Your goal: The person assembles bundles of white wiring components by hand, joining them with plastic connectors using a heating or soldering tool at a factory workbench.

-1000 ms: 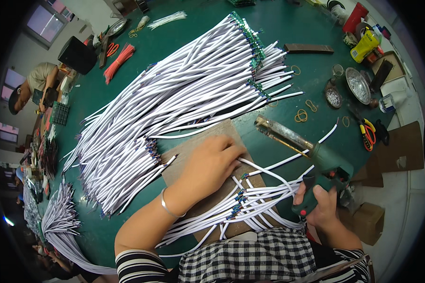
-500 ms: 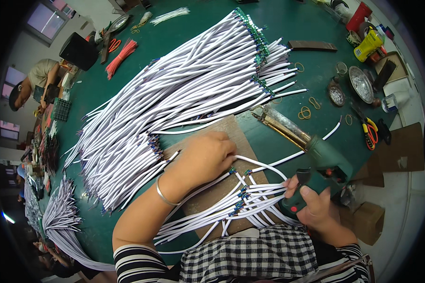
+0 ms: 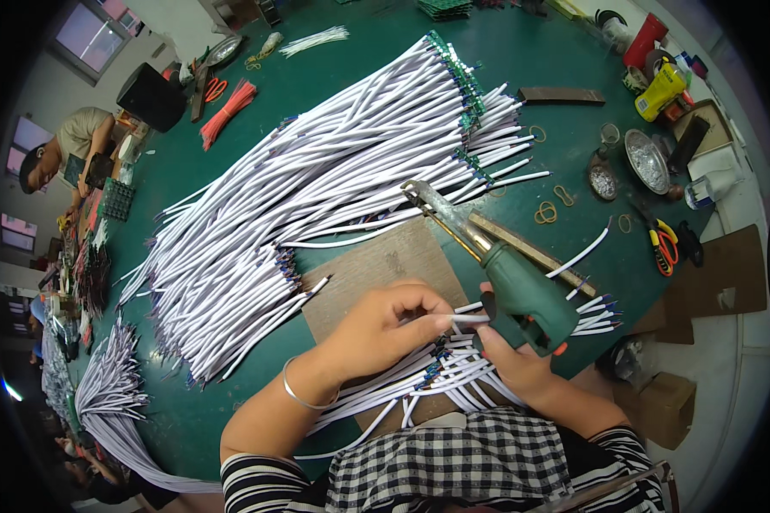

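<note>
My left hand (image 3: 398,329), a metal bangle on its wrist, pinches a white cable (image 3: 465,317) between thumb and finger. Close beside it, my right hand (image 3: 518,363) grips a green soldering gun (image 3: 526,286). The gun's metal tip (image 3: 415,188) points up and left, near the edge of the big cable pile. Under my hands, several white cables (image 3: 411,385) with small circuit boards at their ends lie across a brown board (image 3: 385,265). My fingers partly hide the held cable's end.
A large pile of white cables (image 3: 308,171) covers the middle of the green table (image 3: 376,34). At the right lie rubber bands (image 3: 545,212), pliers (image 3: 664,244), a metal dish (image 3: 648,161) and a yellow bottle (image 3: 660,92). Another person (image 3: 81,141) sits at far left.
My left hand has moved down and right towards my right hand. The soldering gun has shifted left, uncovering a wooden strip and cable ends behind it.
</note>
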`<action>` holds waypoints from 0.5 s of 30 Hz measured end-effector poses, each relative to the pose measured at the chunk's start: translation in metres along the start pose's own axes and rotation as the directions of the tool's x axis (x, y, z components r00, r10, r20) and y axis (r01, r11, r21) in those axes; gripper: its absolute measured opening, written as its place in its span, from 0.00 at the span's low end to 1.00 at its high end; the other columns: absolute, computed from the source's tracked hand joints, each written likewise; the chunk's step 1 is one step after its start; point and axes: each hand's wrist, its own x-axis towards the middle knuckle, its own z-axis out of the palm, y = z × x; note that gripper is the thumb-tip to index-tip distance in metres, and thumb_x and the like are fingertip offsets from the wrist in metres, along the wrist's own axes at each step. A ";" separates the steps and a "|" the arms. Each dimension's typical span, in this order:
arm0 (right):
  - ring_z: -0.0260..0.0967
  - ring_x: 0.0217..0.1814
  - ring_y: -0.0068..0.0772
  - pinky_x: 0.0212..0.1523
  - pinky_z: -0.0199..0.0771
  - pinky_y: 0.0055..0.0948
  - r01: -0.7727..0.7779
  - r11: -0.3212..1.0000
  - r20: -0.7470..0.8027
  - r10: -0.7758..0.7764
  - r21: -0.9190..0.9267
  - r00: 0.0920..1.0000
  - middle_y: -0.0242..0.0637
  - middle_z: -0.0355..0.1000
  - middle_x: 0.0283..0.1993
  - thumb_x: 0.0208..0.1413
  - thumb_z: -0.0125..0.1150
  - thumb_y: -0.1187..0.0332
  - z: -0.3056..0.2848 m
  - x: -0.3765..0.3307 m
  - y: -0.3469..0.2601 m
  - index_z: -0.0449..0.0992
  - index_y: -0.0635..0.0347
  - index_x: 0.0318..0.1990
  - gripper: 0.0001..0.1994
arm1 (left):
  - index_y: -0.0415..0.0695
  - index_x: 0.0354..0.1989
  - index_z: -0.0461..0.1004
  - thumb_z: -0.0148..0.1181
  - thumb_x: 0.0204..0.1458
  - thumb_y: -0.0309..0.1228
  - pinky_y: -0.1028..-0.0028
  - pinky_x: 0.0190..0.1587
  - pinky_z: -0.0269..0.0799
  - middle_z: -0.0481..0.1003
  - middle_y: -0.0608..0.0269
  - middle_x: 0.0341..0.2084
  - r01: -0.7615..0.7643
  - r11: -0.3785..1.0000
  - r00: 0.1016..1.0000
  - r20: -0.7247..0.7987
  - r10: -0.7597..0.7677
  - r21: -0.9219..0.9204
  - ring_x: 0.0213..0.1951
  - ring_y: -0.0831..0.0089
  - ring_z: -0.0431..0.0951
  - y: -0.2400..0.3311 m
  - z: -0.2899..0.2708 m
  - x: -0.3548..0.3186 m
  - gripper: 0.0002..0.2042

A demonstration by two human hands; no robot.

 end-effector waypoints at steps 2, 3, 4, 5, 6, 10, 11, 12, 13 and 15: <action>0.66 0.40 0.19 0.37 0.69 0.19 -0.225 0.956 -0.130 0.203 -0.188 0.971 0.39 0.69 0.49 0.47 0.56 0.81 -0.002 0.003 -0.013 0.65 0.66 0.52 0.21 | 0.39 0.35 0.75 0.61 0.50 0.33 0.74 0.40 0.66 0.72 0.62 0.26 -0.141 0.983 0.988 -0.041 0.147 0.120 0.35 0.72 0.71 -0.002 0.001 -0.003 0.11; 0.66 0.40 0.19 0.37 0.69 0.19 -0.221 0.957 -0.138 0.196 -0.191 0.971 0.39 0.69 0.49 0.47 0.56 0.81 -0.002 0.008 -0.013 0.65 0.66 0.52 0.21 | 0.39 0.36 0.74 0.62 0.48 0.32 0.71 0.41 0.65 0.72 0.60 0.29 -0.128 0.916 0.973 -0.131 0.190 0.381 0.36 0.67 0.71 -0.005 0.001 -0.006 0.11; 0.67 0.40 0.20 0.37 0.70 0.19 -0.153 0.985 -0.207 0.133 -0.083 0.969 0.39 0.69 0.48 0.48 0.57 0.82 0.000 0.012 -0.013 0.65 0.66 0.51 0.21 | 0.39 0.37 0.73 0.62 0.46 0.30 0.68 0.42 0.65 0.72 0.57 0.33 -0.088 0.788 0.945 -0.198 0.258 0.609 0.37 0.62 0.71 -0.008 0.001 -0.008 0.11; 0.68 0.40 0.21 0.38 0.70 0.19 -0.068 0.997 -0.269 0.071 0.022 0.960 0.39 0.70 0.47 0.48 0.57 0.83 0.001 0.014 -0.015 0.66 0.67 0.51 0.20 | 0.39 0.37 0.73 0.62 0.46 0.30 0.68 0.42 0.65 0.72 0.57 0.33 -0.100 0.785 0.943 -0.193 0.270 0.611 0.37 0.62 0.71 -0.012 0.002 -0.012 0.11; 0.70 0.44 0.27 0.48 0.69 0.24 -0.212 0.963 -0.233 0.247 0.166 0.941 0.40 0.70 0.47 0.48 0.56 0.83 -0.001 0.012 -0.018 0.66 0.68 0.51 0.19 | 0.40 0.36 0.73 0.62 0.45 0.30 0.66 0.42 0.65 0.72 0.56 0.32 -0.027 0.729 0.965 -0.173 0.199 0.684 0.36 0.59 0.71 -0.019 0.002 -0.016 0.11; 0.71 0.45 0.29 0.49 0.70 0.27 -0.040 0.997 -0.162 0.028 -0.071 0.986 0.40 0.71 0.44 0.49 0.56 0.83 -0.005 0.010 -0.010 0.66 0.68 0.49 0.18 | 0.42 0.34 0.74 0.61 0.45 0.26 0.64 0.36 0.67 0.72 0.55 0.27 0.015 0.708 0.963 -0.199 0.179 0.707 0.32 0.55 0.72 -0.030 0.010 -0.023 0.08; 0.71 0.45 0.29 0.49 0.70 0.27 -0.034 0.997 -0.164 0.021 -0.074 0.986 0.40 0.71 0.44 0.49 0.56 0.83 -0.004 0.011 -0.011 0.66 0.68 0.49 0.18 | 0.41 0.33 0.74 0.61 0.44 0.25 0.65 0.34 0.67 0.72 0.56 0.25 -0.012 0.737 0.952 -0.217 0.215 0.676 0.30 0.56 0.72 -0.023 0.013 -0.023 0.07; 0.71 0.40 0.24 0.43 0.70 0.23 -0.038 0.999 -0.230 0.034 -0.012 0.973 0.36 0.73 0.39 0.47 0.60 0.79 -0.001 0.012 -0.012 0.70 0.66 0.43 0.14 | 0.41 0.32 0.74 0.61 0.43 0.22 0.67 0.31 0.68 0.72 0.56 0.26 -0.040 0.708 0.939 -0.216 0.269 0.705 0.29 0.58 0.72 -0.013 0.017 -0.024 0.06; 0.71 0.34 0.18 0.37 0.70 0.19 -0.041 0.998 -0.290 0.055 0.052 0.955 0.32 0.74 0.34 0.45 0.64 0.76 0.001 0.012 -0.014 0.74 0.63 0.37 0.10 | 0.41 0.32 0.74 0.61 0.43 0.22 0.67 0.31 0.68 0.72 0.56 0.26 -0.040 0.707 0.938 -0.217 0.270 0.706 0.29 0.58 0.72 -0.012 0.020 -0.027 0.06; 0.71 0.34 0.20 0.37 0.71 0.20 -0.053 0.998 -0.273 0.056 0.018 0.960 0.33 0.74 0.34 0.46 0.64 0.76 -0.004 0.010 -0.006 0.73 0.65 0.38 0.10 | 0.41 0.31 0.73 0.60 0.42 0.20 0.68 0.29 0.68 0.71 0.57 0.26 -0.107 0.651 0.901 -0.204 0.383 0.752 0.27 0.60 0.73 -0.012 0.024 -0.031 0.07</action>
